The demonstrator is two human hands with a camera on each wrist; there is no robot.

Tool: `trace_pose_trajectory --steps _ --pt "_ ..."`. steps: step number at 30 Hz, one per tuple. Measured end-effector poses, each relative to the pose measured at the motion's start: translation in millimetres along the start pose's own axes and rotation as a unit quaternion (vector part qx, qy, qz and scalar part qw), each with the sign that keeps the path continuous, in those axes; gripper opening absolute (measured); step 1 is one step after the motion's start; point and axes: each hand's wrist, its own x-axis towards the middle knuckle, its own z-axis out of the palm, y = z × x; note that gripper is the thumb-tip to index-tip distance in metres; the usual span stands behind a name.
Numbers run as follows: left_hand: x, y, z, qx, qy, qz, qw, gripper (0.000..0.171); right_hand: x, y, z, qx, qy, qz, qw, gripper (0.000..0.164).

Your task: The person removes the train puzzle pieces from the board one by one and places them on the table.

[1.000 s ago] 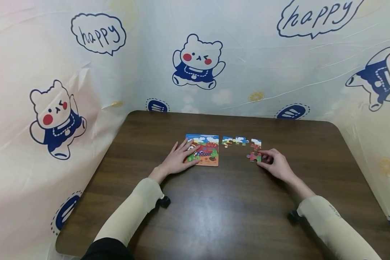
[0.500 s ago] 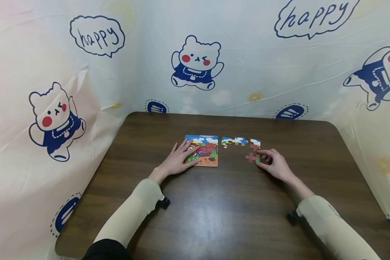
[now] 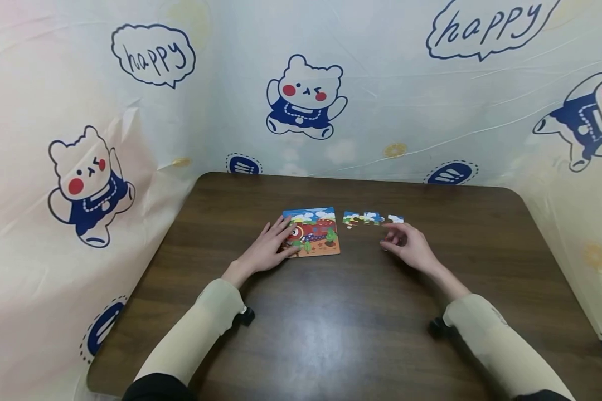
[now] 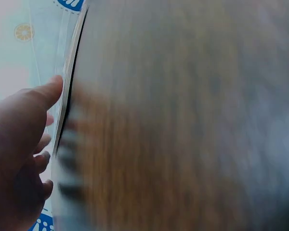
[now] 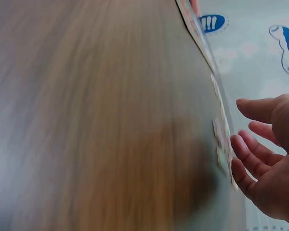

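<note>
A colourful picture puzzle board (image 3: 326, 245) lies on the brown table. My left hand (image 3: 263, 248) rests spread over its left side, and in the left wrist view the left hand (image 4: 19, 139) reaches along the board's edge (image 4: 70, 91). To the right of the board lie a left puzzle piece (image 3: 350, 218), a middle puzzle piece (image 3: 372, 218) and a right puzzle piece (image 3: 395, 219). My right hand (image 3: 410, 245) hovers over the right end of these pieces and hides whatever is below. In the right wrist view the right hand (image 5: 272, 159) has thumb and fingers apart, with nothing seen between them.
The wooden table (image 3: 301, 323) stretches toward the person. A printed curtain (image 3: 221, 89) with cartoon bears surrounds its back and sides. A small black device (image 3: 246, 316) sits at the left wrist, and a dark device (image 3: 437, 328) is at the right.
My right hand has let go of the red and green puzzle piece and moved left and slightly up, covering it. The left hand and board have shifted slightly left, the board turning a little.
</note>
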Motion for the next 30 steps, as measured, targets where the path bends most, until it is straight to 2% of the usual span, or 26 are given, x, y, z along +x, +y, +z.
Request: trace_pose_trajectory --steps 8,14,19,24,30 --pt "-0.5 -0.9 -1.7 0.018 -0.018 -0.001 0.9997 0.077 15 -33 20 0.024 -0.024 -0.017 0.999 0.043" --pt "2.5 -1.6 -2.6 0.045 -0.026 -0.006 0.9986 0.087 30 -60 48 0.044 -0.059 -0.039 0.997 0.045" --pt "2.7 -3.4 -3.3 0.046 -0.032 -0.014 0.9983 0.089 45 -78 70 0.051 -0.084 -0.034 0.995 0.047" --pt "2.3 -2.3 -4.9 0.041 -0.028 -0.012 0.9987 0.087 61 -88 87 0.049 -0.099 -0.036 0.993 0.046" --pt "2.3 0.9 -8.2 0.039 -0.025 -0.013 0.9988 0.083 73 -89 102 0.044 -0.099 -0.045 0.993 0.043"
